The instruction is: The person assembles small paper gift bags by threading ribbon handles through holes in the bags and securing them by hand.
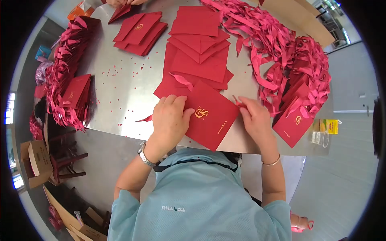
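Observation:
A red card envelope with a gold emblem (212, 116) lies at the front of the metal table, turned at an angle. My left hand (171, 116) grips its left edge, thumb on the face and fingers curled. At the right corner, my right hand (254, 116) pinches a red ribbon end (237, 102) between thumb and fingers. Another ribbon (182, 80) sticks out above the envelope's upper left edge, and a ribbon tip (144, 119) shows left of my left hand. Beyond the envelope is an overlapping pile of plain red envelopes (199, 60).
Ribboned red envelopes line the left edge (66, 72) and heap at the right (309, 76). A smaller stack (140, 32) lies at the back, near another person's hands (120, 3). A yellow packet (331, 126) and a clear cup (317, 137) stand at the right corner.

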Tool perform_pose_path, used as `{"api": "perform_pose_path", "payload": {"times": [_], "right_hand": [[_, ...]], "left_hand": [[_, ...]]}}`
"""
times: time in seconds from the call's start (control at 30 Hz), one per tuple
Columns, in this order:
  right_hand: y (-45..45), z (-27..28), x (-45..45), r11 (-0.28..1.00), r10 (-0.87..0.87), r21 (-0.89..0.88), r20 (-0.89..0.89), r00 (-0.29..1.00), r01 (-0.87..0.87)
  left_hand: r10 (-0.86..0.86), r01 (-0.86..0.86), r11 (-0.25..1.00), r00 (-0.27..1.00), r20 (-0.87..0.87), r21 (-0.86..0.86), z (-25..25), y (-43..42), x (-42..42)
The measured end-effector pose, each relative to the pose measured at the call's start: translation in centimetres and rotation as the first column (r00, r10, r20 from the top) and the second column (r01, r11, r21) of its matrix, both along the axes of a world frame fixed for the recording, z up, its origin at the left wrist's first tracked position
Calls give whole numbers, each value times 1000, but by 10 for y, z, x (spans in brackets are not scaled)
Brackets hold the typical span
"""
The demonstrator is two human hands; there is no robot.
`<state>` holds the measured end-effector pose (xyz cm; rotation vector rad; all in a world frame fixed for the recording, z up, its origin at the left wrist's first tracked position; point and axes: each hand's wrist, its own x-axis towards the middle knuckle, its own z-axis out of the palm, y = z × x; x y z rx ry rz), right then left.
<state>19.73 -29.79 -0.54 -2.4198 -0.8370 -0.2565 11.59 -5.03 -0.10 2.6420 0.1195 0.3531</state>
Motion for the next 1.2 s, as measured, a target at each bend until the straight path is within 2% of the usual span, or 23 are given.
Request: {"api": "perform_pose_path", "payload": {"times": [0.07,0.1,0.13,0.2,0.23,0.3,0.33,0.4,0.43,0.5,0.53,0.57,0.63,0.73,1.07,1.2], "right_hand": [[2,2,-13,986,55,169,-222,973,-17],[6,7,-21,971,38,234,-318,947,39],[11,11,-26,958,78,286,-311,947,15],[21,12,-31,929,163,367,-281,946,-51],[30,14,-35,923,177,383,-336,925,-37],[47,10,-44,908,200,419,-419,886,-7],[55,3,-48,920,182,392,-408,895,-8],[66,-7,-54,940,139,342,-350,926,-12],[69,-11,-57,941,147,337,-356,923,-20],[72,-18,-62,960,130,270,-213,968,-70],[73,-18,-62,961,135,265,-218,967,-74],[74,-18,-62,959,125,279,-232,965,-57],[75,-17,-62,957,113,288,-253,961,-37],[78,-16,-63,952,99,304,-261,960,-15],[88,-16,-63,946,-47,279,-378,925,162],[91,-16,-62,952,-109,218,-412,904,215]], "left_hand": [[7,-12,995,999,-50,-97,3,2,3],[1,-5,995,999,-44,-97,6,2,4],[7,-13,995,999,-51,-101,8,3,3],[-83,73,984,995,-55,-164,12,6,0],[-73,62,984,995,-61,-167,13,7,-1],[-149,72,933,969,-198,-352,14,8,-2],[-142,61,932,969,-204,-357,14,9,-3],[-238,104,882,940,-244,-460,12,12,-6],[-230,93,880,941,-248,-465,11,12,-5],[-201,49,919,911,-360,-390,8,8,-6],[-214,94,919,935,-282,-384,1,7,-7],[-211,88,917,935,-285,-390,-3,8,-8],[-258,40,798,925,-280,-601,-9,10,-7],[-272,-19,739,906,-325,-673,-5,12,-7],[-256,-76,705,900,-353,-705,-6,14,-9],[-238,-32,708,930,-281,-705,-13,13,-10]]}}
